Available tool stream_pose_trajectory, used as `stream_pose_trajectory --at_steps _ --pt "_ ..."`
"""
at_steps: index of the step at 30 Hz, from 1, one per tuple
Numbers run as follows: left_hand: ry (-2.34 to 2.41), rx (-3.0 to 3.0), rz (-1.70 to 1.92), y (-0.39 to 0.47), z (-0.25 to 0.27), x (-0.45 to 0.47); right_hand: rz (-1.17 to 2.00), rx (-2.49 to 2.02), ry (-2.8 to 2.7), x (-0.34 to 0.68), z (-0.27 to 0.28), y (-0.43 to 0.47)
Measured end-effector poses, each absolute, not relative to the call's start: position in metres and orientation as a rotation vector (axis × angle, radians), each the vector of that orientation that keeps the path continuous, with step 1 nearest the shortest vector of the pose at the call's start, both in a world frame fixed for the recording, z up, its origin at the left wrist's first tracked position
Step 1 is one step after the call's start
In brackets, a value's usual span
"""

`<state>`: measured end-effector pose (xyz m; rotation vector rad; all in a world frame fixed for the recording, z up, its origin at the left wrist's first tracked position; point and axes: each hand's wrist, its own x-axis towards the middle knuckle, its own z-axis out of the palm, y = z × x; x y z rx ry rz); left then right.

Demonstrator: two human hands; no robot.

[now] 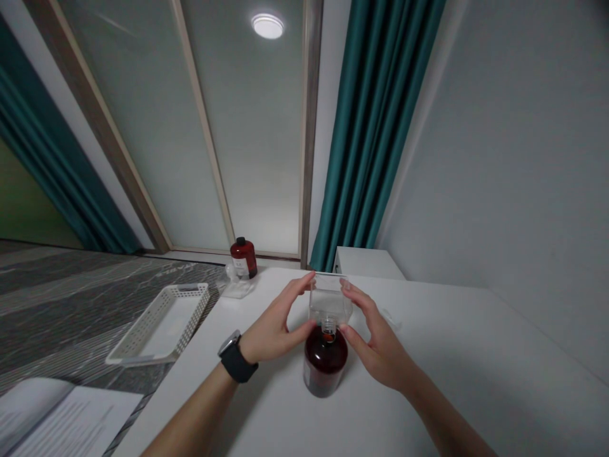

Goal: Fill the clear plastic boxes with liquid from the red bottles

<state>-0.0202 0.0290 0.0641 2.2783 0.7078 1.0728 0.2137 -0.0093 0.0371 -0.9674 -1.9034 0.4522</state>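
A clear, square-sided plastic bottle (329, 298) is held between my two hands, tipped neck-down over a dark amber bottle (326, 358). The clear neck meets the amber bottle's uncapped mouth; whether it sits inside or just above, I cannot tell. From the left side, my left hand (280, 320), with a black watch on its wrist, grips the clear bottle by thumb and fingers. My right hand (375, 339) grips its right side the same way. The amber bottle stands upright on the white table (285, 419).
Another amber bottle (243, 257), black-capped and labelled, stands at the table's far left corner beside a small clear item (235, 282). Left of the table are a white perforated basket (164, 327) and an open booklet (71, 419). Something small and clear (391, 318) lies behind my right hand.
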Motion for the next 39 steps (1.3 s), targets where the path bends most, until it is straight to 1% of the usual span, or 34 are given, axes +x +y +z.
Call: stream_pose_trajectory --at_steps 7,39 --pt "0.723 2.277 1.088 0.029 0.0631 -0.021 0.436 -0.943 -1.909 0.2138 0.0398 -0.0097" --pt "0.699 2.423 1.174 0.0277 0.0657 -0.0206 0.155 -0.862 -2.037 0.216 0.0471 -0.012"
